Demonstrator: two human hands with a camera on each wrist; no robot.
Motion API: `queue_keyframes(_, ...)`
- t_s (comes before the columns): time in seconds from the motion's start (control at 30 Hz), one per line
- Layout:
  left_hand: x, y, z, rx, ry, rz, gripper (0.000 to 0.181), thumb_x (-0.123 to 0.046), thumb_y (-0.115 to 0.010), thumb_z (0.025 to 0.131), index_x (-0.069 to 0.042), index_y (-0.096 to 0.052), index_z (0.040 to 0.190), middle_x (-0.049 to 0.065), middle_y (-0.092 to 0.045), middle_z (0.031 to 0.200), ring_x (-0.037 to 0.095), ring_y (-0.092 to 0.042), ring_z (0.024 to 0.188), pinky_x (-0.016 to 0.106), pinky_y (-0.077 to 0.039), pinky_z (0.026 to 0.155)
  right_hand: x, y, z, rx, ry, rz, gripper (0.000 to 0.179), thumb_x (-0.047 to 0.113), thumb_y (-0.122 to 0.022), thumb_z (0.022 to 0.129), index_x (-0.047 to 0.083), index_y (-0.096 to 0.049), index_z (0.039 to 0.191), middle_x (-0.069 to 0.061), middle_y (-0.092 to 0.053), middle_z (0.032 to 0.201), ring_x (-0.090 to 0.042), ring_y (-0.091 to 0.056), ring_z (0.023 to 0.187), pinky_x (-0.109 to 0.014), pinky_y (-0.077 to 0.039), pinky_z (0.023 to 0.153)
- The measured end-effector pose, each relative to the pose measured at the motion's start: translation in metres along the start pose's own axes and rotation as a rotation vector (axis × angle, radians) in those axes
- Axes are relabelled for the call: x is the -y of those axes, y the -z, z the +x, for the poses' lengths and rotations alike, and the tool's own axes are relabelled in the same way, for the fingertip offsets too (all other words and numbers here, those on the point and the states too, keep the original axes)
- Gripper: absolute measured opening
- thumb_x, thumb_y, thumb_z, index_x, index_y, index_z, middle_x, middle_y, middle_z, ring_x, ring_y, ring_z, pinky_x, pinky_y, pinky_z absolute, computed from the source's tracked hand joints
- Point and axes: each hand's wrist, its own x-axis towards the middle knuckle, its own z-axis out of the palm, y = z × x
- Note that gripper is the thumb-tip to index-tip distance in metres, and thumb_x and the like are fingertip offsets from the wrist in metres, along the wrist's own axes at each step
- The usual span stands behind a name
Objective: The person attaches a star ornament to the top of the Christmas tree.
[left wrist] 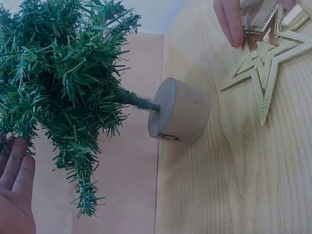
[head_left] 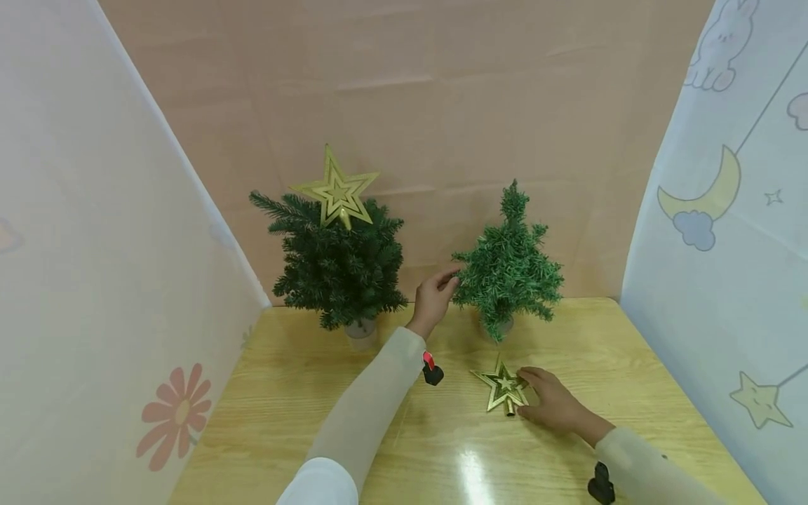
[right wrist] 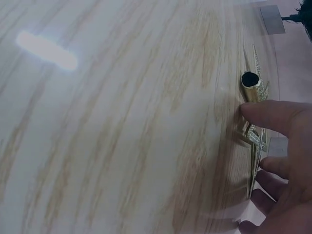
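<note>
My left hand [head_left: 434, 300] is at the left side of a small green artificial Christmas tree [head_left: 508, 273], its fingertips touching or nearly touching the branches, with nothing gripped. The left wrist view shows those fingers [left wrist: 18, 165] fairly straight and the tree's round wooden base [left wrist: 181, 113] on the table. In front of this tree lies a gold star tree topper [head_left: 503, 384] with a hollow tube at its bottom. My right hand [head_left: 550, 405] holds the star's right side between thumb and fingers. In the right wrist view the thumb [right wrist: 273, 116] is beside the tube [right wrist: 251, 82].
A darker, fuller Christmas tree [head_left: 344, 270] stands at the back left, carrying another gold star [head_left: 337, 191] at its top. Both trees are near the rear edge of the wooden table [head_left: 284, 421]. A tan cloth hangs behind, with printed white cloths on both sides.
</note>
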Motion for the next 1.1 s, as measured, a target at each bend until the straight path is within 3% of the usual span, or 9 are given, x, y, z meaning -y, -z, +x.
queue_keyframes(0.17,0.001,0.0,0.001,-0.006,-0.003,0.008,0.029,-0.029,-0.057,0.1,-0.032,-0.063,0.129,-0.012,-0.066,0.114,0.003,-0.062,0.102,0.026,-0.054,0.083,0.004,0.004,0.003,0.001,-0.008,-0.026,0.073,0.03,-0.079,0.081,-0.006,-0.049,0.137,-0.022,-0.048,0.133,-0.047,-0.045,0.12,-0.062,-0.041,0.091)
queue_keyframes(0.43,0.001,0.002,0.001,-0.013,-0.002,0.009,0.029,-0.026,-0.057,0.101,-0.028,-0.063,0.129,-0.009,-0.066,0.115,0.005,-0.063,0.103,0.025,-0.053,0.083,0.01,0.01,0.012,0.07,-0.084,-0.064,0.074,0.029,-0.082,0.072,0.0,-0.053,0.134,-0.016,-0.052,0.122,-0.036,-0.049,0.107,-0.051,-0.045,0.079)
queue_keyframes(0.57,0.001,0.001,0.001,0.001,-0.008,-0.006,0.03,-0.026,-0.056,0.101,-0.025,-0.062,0.131,-0.004,-0.067,0.116,0.009,-0.064,0.104,0.025,-0.054,0.082,0.012,0.012,0.014,0.111,-0.115,-0.06,0.078,0.033,-0.083,0.071,-0.003,-0.053,0.134,-0.018,-0.05,0.12,-0.037,-0.048,0.106,-0.05,-0.046,0.078)
queue_keyframes(0.8,0.0,0.0,0.0,-0.023,-0.031,-0.014,0.029,-0.022,-0.057,0.101,-0.024,-0.064,0.129,-0.008,-0.067,0.111,0.014,-0.065,0.104,0.025,-0.054,0.08,0.013,0.018,0.013,0.148,-0.154,-0.085,0.08,0.049,-0.081,0.074,0.004,-0.054,0.134,-0.016,-0.053,0.123,-0.042,-0.048,0.11,-0.065,-0.041,0.079)
queue_keyframes(0.97,0.0,0.001,-0.001,-0.043,-0.036,-0.025,0.027,-0.021,-0.058,0.1,-0.024,-0.066,0.126,-0.01,-0.068,0.11,0.019,-0.065,0.105,0.026,-0.054,0.079,0.008,0.016,0.016,0.141,-0.178,-0.055,0.074,0.052,-0.076,0.08,0.005,-0.056,0.134,-0.007,-0.061,0.118,-0.037,-0.052,0.108,-0.065,-0.039,0.076)
queue_keyframes(1.1,0.0,0.001,-0.002,-0.051,-0.026,-0.038,0.025,-0.024,-0.059,0.1,-0.028,-0.067,0.123,-0.011,-0.068,0.112,0.017,-0.065,0.105,0.026,-0.054,0.079,0.004,0.012,0.017,0.118,-0.192,0.052,0.066,0.044,-0.07,0.088,0.0,-0.054,0.135,-0.014,-0.063,0.12,-0.038,-0.058,0.108,-0.062,-0.044,0.081)
